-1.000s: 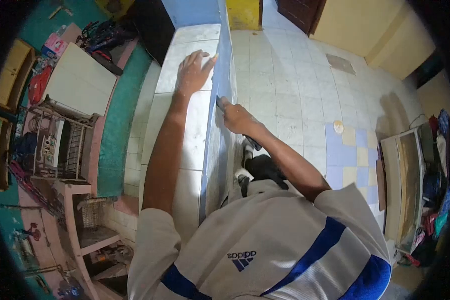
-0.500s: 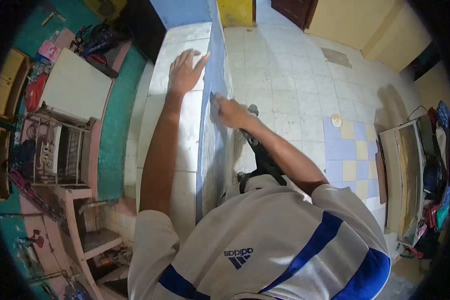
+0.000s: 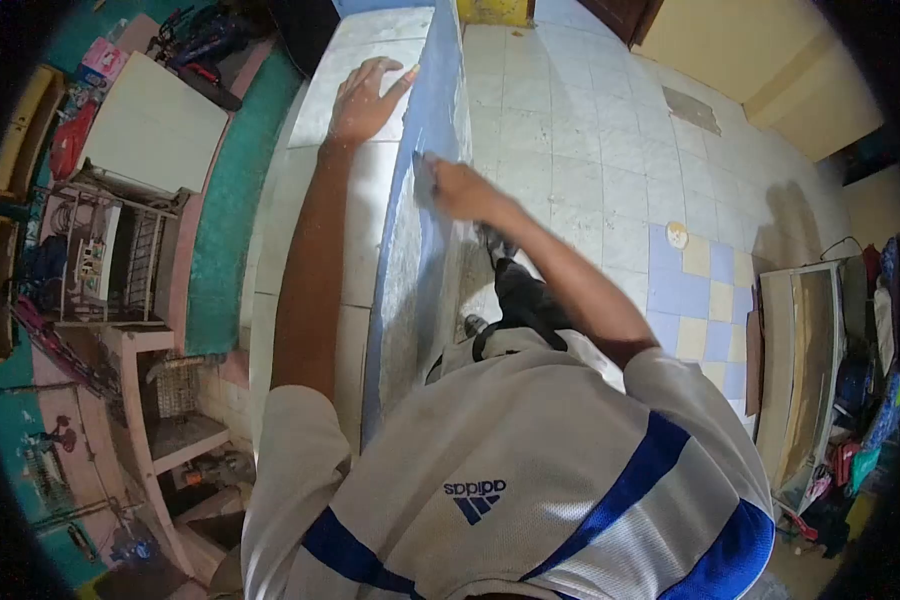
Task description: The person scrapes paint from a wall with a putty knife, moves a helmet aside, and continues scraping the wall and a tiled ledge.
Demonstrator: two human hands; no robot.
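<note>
As we look down past our pale shirt point(image 3: 530, 430), the low wall point(image 3: 395, 290) runs away from us, its blue side chalky with worn grey patches. To work well here, we would want the dark flat tool point(image 3: 423, 180) low against that side, with light, even pressure and short strokes, since a steep angle could gouge the surface or catch under the tile edge. The tool sits at the wall's upper edge, just beyond the grey patches; its grip is hidden, so we cannot tell its full shape.

Our right hand point(image 3: 462, 192) is closed around it, forearm slanting in from the right, elbow bent, knuckles outward over the floor side. Farther along, our left hand point(image 3: 362, 105) lies open, palm down on the white tiled ledge point(image 3: 365, 210), fingers a little bent, thumb reaching the blue edge; that arm is almost straight, a good brace for us. Past both hands stretches the pale tiled floor point(image 3: 570, 130), with a brown door point(image 3: 625, 15) at the far end.
</note>
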